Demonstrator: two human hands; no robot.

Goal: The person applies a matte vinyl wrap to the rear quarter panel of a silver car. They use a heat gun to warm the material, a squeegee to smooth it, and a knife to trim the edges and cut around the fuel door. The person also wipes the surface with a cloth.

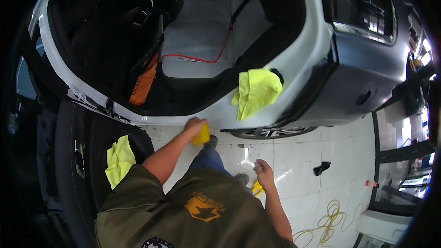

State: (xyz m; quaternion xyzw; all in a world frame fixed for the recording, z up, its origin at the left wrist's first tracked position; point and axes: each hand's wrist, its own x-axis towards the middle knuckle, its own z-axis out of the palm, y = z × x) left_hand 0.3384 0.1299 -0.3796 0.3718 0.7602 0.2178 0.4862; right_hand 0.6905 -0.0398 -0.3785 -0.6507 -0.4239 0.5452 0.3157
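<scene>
**Wiping the sill of a white car on a tiled shop floor**

I see a glossy white tiled floor (303, 156) under a white car (303, 59) whose rear door stands open. My left hand (195, 126) is closed around a yellow sponge (201, 135) pressed against the sill just below the door opening. My right hand (263, 170) hangs loosely curled above the floor; a small yellow object (257, 188) sits right under it, but I cannot tell whether the hand holds it. A yellow-green cloth (256, 91) drapes over the rear fender, another (119, 160) lies on the open door's inner panel (87, 156). A yellow hose (326, 225) coils on the floor.
</scene>
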